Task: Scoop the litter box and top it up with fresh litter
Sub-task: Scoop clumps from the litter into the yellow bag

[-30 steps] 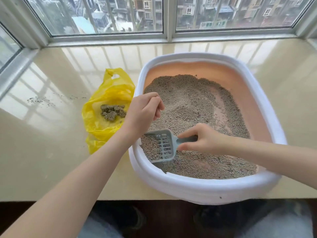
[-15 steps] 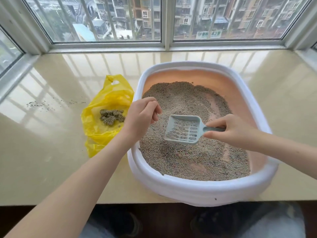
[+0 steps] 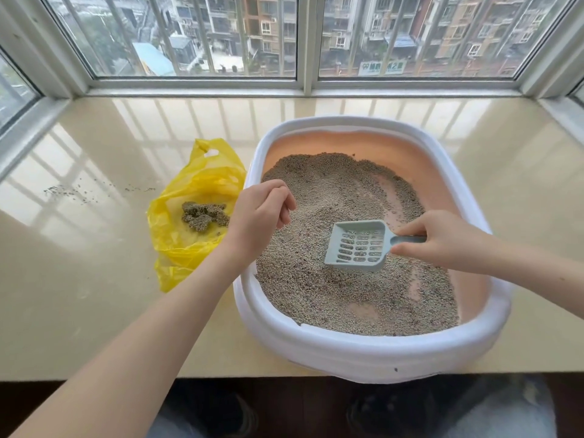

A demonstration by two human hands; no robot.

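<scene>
The litter box (image 3: pixel 363 355), white-rimmed with a peach inside, stands on the sill and holds grey litter (image 3: pixel 328 197). My right hand (image 3: pixel 442 241) grips the handle of a pale blue slotted scoop (image 3: pixel 357 245), held just above the litter in the middle of the box; only a few grains lie in it. My left hand (image 3: pixel 259 216) sits on the box's left rim, its fingers curled over the inner edge. To the left lies an open yellow plastic bag (image 3: pixel 177 251) with grey clumps (image 3: pixel 205 213) in it.
Loose grains (image 3: pixel 72 192) are scattered on the beige stone sill (image 3: pixel 94 311) at far left. Window frames (image 3: pixel 303 86) close the back and both sides. The sill's front edge runs just under the box, with dark floor and shoes below.
My right hand lifted the scoop out of the front-left litter and carried it right, toward the box's middle; the litter in it sifted out. My left hand stayed at the rim.
</scene>
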